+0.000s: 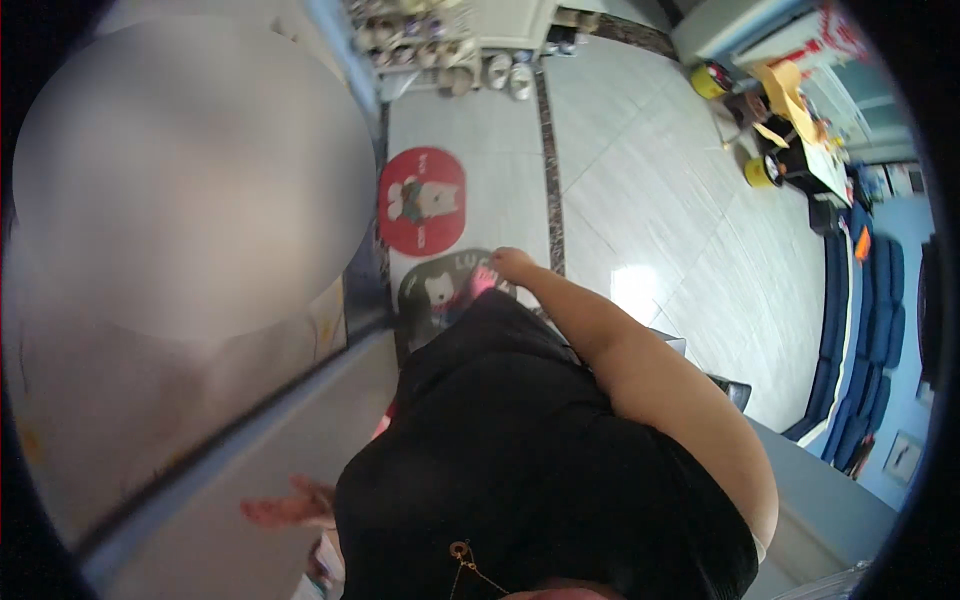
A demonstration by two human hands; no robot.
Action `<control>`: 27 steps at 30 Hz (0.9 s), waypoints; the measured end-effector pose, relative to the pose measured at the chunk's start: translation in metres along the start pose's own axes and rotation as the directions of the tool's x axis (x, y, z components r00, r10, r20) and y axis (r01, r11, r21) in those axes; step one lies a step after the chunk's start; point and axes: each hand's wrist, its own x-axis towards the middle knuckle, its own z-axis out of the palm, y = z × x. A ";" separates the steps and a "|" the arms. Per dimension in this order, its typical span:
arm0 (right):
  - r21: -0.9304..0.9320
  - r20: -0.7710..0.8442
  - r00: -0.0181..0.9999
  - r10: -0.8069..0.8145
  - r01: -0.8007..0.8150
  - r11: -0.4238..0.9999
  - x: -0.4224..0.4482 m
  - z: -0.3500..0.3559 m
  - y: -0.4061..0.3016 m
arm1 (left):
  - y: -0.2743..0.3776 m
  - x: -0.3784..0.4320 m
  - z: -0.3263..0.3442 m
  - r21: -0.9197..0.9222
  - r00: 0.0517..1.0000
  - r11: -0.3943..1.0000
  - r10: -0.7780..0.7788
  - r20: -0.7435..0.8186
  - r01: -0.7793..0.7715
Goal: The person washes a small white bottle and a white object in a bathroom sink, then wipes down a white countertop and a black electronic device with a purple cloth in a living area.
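Observation:
My left hand (289, 508) is at the lower left, beside my black top. Its fingers are apart, and I see nothing held in it. A patterned white thing (324, 564), perhaps cloth, lies close below it by my arm. My bare right arm reaches forward, with my right hand (514, 265) over the edge of a dark oval mat (424, 330) printed with a white animal. The right fingers are curled and partly hidden, so whether they hold anything does not show. Next to that hand a pink slipper (484, 280) shows below my black clothing.
Ahead lies a red oval mat (422, 201) on pale floor tiles. Beyond it stand a rack of shoes (420, 52) and a pair of white shoes (510, 77). A dark-framed panel (187, 442) fills the left. Dark blue sofa cushions (870, 352) and yellow buckets (763, 172) are at right.

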 end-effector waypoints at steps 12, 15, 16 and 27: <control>0.028 -0.203 0.869 0.451 -0.455 0.890 0.009 -0.119 0.223 | 0.070 -0.106 0.369 0.165 -0.422 0.880 0.044 0.905 0.445; 0.383 -0.324 0.663 0.675 -0.560 0.734 -0.040 -0.150 0.265 | 0.093 -0.080 0.468 0.121 -0.489 0.928 0.072 0.869 0.352; 0.432 -0.377 0.617 0.691 -0.542 0.721 -0.062 -0.148 0.293 | 0.110 -0.071 0.504 0.082 -0.513 0.944 0.100 0.853 0.321; 0.846 -0.259 0.459 0.849 -0.317 0.430 -0.099 -0.183 0.223 | 0.505 0.212 0.928 -0.400 -0.193 0.908 0.418 0.888 0.126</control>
